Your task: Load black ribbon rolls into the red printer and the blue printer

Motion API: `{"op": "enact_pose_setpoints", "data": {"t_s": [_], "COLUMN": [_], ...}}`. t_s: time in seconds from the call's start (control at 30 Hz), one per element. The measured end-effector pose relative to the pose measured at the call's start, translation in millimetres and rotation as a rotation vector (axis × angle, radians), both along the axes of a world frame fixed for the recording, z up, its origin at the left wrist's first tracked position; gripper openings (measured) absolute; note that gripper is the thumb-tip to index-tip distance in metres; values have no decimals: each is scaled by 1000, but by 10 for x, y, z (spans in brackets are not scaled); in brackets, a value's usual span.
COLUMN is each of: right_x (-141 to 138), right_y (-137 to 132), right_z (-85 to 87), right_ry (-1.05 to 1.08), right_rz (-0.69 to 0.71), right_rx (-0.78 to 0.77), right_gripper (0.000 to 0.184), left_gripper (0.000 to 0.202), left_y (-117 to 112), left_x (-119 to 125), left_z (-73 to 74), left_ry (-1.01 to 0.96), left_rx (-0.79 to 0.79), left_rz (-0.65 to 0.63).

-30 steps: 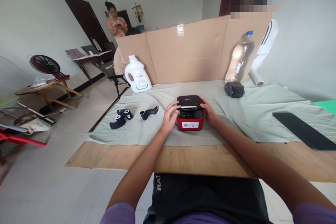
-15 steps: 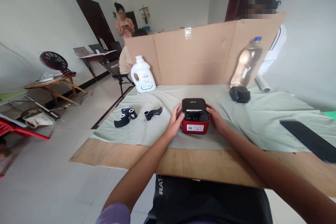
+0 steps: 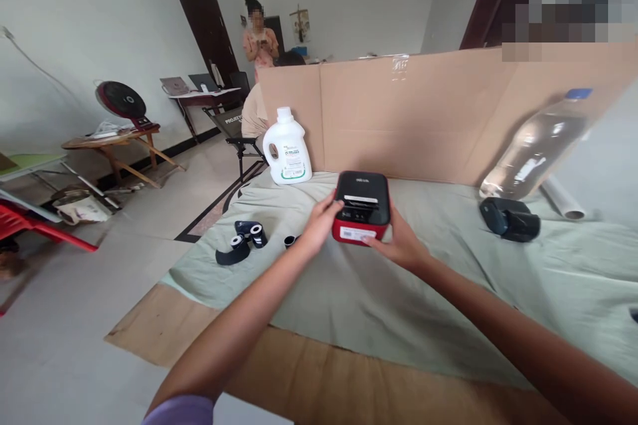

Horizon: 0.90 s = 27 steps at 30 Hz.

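Observation:
A small thermal printer point(image 3: 366, 192), black on top with a slot and red below, is held between my two hands over the green cloth. It looks tilted and raised, though the gap beneath is hard to judge. My left hand point(image 3: 321, 220) grips its left side, thumb on the top edge. My right hand point(image 3: 401, 242) wraps its right side, with the thumb over the white label on the front. Left of it lie black rolls point(image 3: 256, 235) with pale cores. Another black roll point(image 3: 290, 241) is partly hidden by my left hand.
A white detergent jug point(image 3: 289, 153) and a clear bottle with a blue cap point(image 3: 538, 143) stand before a cardboard screen point(image 3: 399, 119). A black device point(image 3: 511, 219) and a white tube point(image 3: 563, 198) lie at right. People are behind the screen.
Both hands have moved the printer up and away toward the cardboard, tilting it. My right thumb has come round onto the front label. The camera view has shifted too.

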State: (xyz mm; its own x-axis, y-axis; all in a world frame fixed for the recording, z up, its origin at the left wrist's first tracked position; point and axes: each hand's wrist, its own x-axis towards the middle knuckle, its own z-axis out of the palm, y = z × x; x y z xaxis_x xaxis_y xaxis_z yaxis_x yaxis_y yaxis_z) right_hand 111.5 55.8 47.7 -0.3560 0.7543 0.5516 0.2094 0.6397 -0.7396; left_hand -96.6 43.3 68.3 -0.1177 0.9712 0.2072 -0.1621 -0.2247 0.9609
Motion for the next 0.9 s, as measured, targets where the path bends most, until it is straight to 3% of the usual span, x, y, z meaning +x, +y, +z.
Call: {"op": "enact_pose_setpoints", "data": {"t_s": [0.13,0.3,0.4,0.53,0.63,0.73,0.8,0.9], "right_x": [-824,-1671,-1948,-2093,-2017,-1615,-1094,16], "right_y": [698,1273,1445,1572,1611,1565,1472,1249], "right_z": [81,-231,-393,-476,-498,-508,-494,-415], "right_ry": [61,130,141,141,137,92,35,-120], "right_rz": [214,315,360,342,306,193,98,-125], "right_rx": [-16,-93,-161,-210,-234,-267,-253,-72], "right_gripper": [92,105,109,108,102,90,81,69], "left_gripper": [24,21,22,19,18,22,24,23], "left_y": [590,1058,1205,1341,1376,1183,859,178], "left_x": [-658,-1287,-1472,-1544,-1523,-1443,-1360,-1226], "left_z": [83,-45,-146,-239,-217,-112,-47,-75], "left_ry": [-174,-281,-292,-273,-225,-131,56,455], "left_rx": [-157,-300,-332,-372,-389,-291,-108,82], "left_rz": [256,456,475,489,542,652,692,493]}}
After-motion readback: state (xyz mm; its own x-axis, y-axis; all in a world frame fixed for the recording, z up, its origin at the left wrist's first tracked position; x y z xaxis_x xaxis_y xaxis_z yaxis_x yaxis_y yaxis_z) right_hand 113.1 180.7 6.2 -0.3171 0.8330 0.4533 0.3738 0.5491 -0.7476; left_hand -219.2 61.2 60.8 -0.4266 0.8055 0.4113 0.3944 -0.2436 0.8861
